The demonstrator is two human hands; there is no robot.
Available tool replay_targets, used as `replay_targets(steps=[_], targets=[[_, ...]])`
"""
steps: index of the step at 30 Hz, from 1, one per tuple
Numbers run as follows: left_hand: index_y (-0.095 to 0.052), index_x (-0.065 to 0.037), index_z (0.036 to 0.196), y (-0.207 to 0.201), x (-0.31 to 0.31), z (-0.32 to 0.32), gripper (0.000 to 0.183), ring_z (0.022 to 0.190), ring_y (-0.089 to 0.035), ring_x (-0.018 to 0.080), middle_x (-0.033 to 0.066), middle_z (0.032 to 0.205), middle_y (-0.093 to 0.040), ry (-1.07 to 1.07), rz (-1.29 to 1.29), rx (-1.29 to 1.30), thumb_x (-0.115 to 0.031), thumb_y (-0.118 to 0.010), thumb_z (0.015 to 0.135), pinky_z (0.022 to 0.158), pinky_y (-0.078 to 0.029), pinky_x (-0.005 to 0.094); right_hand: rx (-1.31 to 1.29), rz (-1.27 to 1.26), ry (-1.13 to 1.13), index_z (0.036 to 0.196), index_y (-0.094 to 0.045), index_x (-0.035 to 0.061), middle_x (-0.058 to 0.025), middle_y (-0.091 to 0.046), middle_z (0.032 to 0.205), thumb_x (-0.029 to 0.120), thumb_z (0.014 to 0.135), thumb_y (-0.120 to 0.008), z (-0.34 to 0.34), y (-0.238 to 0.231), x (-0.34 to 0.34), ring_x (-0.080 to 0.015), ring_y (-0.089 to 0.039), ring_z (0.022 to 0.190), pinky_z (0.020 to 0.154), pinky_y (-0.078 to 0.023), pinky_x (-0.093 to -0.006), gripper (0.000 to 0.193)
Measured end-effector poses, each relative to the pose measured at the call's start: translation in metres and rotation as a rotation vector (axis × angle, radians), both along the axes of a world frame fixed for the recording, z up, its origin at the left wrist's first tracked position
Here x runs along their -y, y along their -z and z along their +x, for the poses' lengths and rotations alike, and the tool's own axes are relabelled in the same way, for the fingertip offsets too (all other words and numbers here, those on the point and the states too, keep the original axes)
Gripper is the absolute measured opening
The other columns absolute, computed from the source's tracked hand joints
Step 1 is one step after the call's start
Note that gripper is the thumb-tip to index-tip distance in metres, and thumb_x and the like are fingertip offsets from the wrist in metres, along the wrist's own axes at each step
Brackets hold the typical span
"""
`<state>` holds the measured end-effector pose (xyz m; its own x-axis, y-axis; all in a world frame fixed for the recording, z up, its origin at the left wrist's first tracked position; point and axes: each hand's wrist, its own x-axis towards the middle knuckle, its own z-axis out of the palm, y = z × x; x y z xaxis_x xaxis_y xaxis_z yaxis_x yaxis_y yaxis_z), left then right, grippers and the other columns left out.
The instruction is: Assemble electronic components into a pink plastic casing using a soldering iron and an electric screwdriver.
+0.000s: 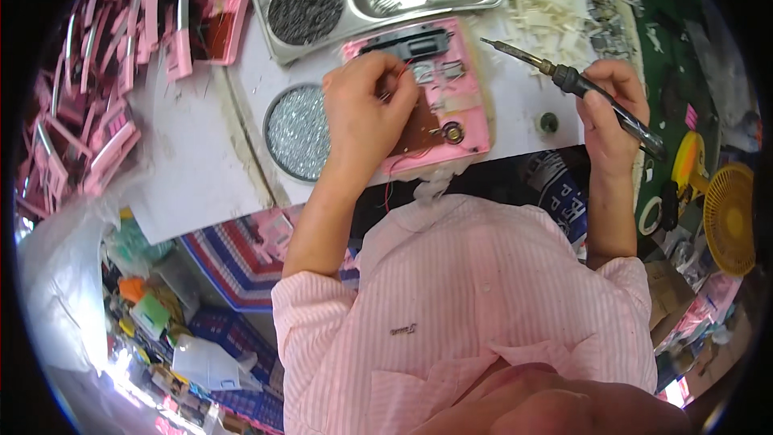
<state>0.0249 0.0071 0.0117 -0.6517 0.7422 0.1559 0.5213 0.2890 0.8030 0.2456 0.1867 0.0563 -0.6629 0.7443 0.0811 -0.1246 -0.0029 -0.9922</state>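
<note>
My right hand (609,121) is wrapped around the dark handle of a soldering iron (570,80), whose metal tip points up and left above the table. My left hand (362,109) rests over the left part of a pink plastic housing (475,117), thumb and fingers pinched on a thin red wire (405,70). Inside the housing lie a brown circuit board (419,133), a dark long part (423,44) along the top and a round metal part (452,132) at the lower right. My left hand covers part of the board.
A round tin of small shiny metal pieces (294,133) stands left of the housing. Behind is a metal tray (322,42) with dark small parts. White plastic pieces (547,20) are heaped at the back right. Many pink housings (105,145) pile at the left. A small green item (549,122) lies near my right hand.
</note>
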Motion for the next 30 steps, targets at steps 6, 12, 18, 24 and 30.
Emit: replay_targets(steps=[6, 12, 18, 24, 30], targets=[[-0.065, -0.010, 0.073, 0.002, 0.001, 0.000, 0.010, 0.059, -0.059, 0.0195, -0.0002, 0.061, -0.059, -0.015, -0.012, 0.065, -0.013, -0.074, 0.075, 0.065, -0.041, 0.0366, 0.154, 0.239, -0.258, 0.107, -0.063, -0.0021, 0.0008, -0.059, 0.080, 0.000, 0.088, -0.069, -0.015, -0.005, 0.014, -0.0032, -0.047, 0.066, 0.061, -0.035, -0.0194, 0.020], [-0.064, -0.010, 0.072, 0.010, 0.000, 0.001, 0.010, 0.058, -0.058, 0.0186, -0.0016, 0.060, -0.057, -0.026, 0.036, -0.035, -0.013, -0.074, 0.074, 0.064, -0.038, 0.0371, 0.197, 0.480, -0.299, 0.102, -0.068, 0.0004, -0.0011, -0.066, 0.076, 0.011, 0.086, -0.077, -0.030, 0.005, 0.019, -0.0045, -0.054, 0.061, 0.055, -0.040, -0.0198, 0.021], [-0.063, -0.011, 0.071, 0.014, 0.000, 0.001, 0.010, 0.058, -0.056, 0.0191, -0.0019, 0.059, -0.053, -0.036, 0.049, -0.068, -0.013, -0.073, 0.074, 0.064, -0.036, 0.0381, 0.265, 0.579, -0.308, 0.100, -0.070, 0.0015, -0.0027, -0.067, 0.076, 0.014, 0.085, -0.078, -0.038, 0.005, 0.023, -0.0080, -0.059, 0.060, 0.055, -0.044, -0.0216, 0.021], [-0.062, -0.012, 0.072, 0.020, 0.000, 0.001, 0.012, 0.059, -0.055, 0.0203, -0.0018, 0.060, -0.053, -0.038, 0.069, -0.162, -0.015, -0.073, 0.074, 0.064, -0.035, 0.0398, 0.271, 0.682, -0.317, 0.098, -0.070, 0.0027, -0.0048, -0.069, 0.078, 0.014, 0.082, -0.078, -0.044, 0.007, 0.026, -0.0139, -0.062, 0.059, 0.056, -0.047, -0.0245, 0.021], [-0.061, -0.012, 0.072, 0.021, 0.000, 0.001, 0.013, 0.060, -0.055, 0.0206, -0.0013, 0.061, -0.053, -0.044, 0.074, -0.171, -0.015, -0.074, 0.074, 0.063, -0.036, 0.0399, 0.241, 0.743, -0.302, 0.095, -0.071, 0.0029, -0.0056, -0.071, 0.080, 0.011, 0.081, -0.078, -0.050, 0.006, 0.029, -0.0161, -0.065, 0.061, 0.057, -0.049, -0.0258, 0.018]])
